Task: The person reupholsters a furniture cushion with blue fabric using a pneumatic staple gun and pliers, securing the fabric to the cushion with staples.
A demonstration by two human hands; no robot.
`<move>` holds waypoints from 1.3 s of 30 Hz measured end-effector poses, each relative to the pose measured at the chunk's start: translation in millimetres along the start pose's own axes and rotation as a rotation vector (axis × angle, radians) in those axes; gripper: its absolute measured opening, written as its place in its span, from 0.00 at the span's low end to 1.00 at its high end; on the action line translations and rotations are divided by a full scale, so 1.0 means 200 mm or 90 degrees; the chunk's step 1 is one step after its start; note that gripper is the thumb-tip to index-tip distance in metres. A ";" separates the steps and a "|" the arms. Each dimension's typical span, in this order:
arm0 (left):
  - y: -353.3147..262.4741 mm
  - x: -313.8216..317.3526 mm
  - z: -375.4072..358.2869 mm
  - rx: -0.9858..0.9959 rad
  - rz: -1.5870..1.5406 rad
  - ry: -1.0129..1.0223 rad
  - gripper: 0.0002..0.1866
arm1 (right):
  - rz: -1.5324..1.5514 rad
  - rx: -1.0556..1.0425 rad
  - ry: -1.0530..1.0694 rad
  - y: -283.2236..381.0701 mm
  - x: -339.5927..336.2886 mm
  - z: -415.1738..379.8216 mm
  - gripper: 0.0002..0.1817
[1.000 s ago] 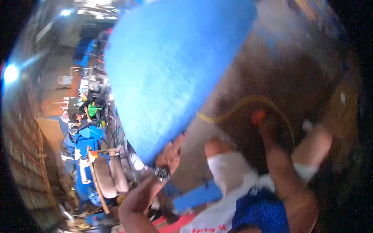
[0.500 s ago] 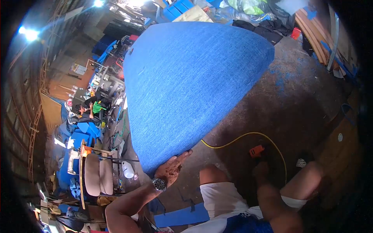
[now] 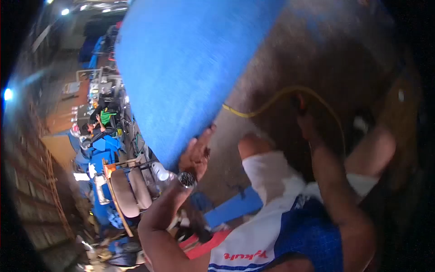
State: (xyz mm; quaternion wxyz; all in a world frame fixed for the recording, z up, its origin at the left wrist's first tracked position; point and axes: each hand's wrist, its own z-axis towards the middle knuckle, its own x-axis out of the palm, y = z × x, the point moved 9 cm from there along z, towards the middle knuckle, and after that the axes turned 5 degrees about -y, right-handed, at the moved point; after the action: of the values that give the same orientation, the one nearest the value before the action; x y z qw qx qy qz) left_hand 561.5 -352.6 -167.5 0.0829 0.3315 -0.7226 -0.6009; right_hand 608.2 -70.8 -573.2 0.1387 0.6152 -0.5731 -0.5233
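Observation:
A large blue fabric-covered panel [image 3: 181, 68] fills the upper middle of the head view, tilted up and running past the top edge. Against its lower edge, my left hand [image 3: 195, 154] holds the panel, fingers stretched along the side and a watch on the wrist. To the right and lower down, my right hand [image 3: 307, 124] is closed around an orange staple gun [image 3: 301, 100], dim and blurred in shadow. From about the tool, a yellow hose [image 3: 267, 106] curves across the floor. The panel's underside is hidden.
Left of me stands a chair with beige cushions [image 3: 124, 192], a white bottle [image 3: 159, 171] beside it. A blue strip [image 3: 233, 207] lies on the floor by my leg. Farther back, a person in a green top [image 3: 107, 117] sits among cluttered items.
My view has tipped downward, so the panel and both hands appear higher in it. More of my shirt shows. Both hands keep their holds.

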 end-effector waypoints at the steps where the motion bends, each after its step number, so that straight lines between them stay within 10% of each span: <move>1: 0.00 -0.01 0.01 0.005 0.016 0.003 0.35 | 0.089 -0.004 -0.027 0.12 -0.07 -0.02 0.25; 7: -0.01 0.00 0.02 0.004 -0.011 0.015 0.39 | 0.783 0.145 0.157 0.86 -0.35 -0.38 0.21; 18: -0.01 -0.03 0.03 -0.003 -0.099 -0.023 0.38 | 1.313 0.366 0.611 1.18 0.14 -0.95 0.33; 39: -0.03 0.00 0.02 0.036 -0.028 -0.012 0.36 | 1.276 0.340 0.815 1.34 0.32 -0.98 0.34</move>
State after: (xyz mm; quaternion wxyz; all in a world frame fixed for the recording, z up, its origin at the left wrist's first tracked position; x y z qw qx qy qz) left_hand 561.6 -348.7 -174.5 0.0538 0.3438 -0.7325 -0.5852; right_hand 603.6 -290.8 -316.3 0.6080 0.0563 -0.7115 0.3477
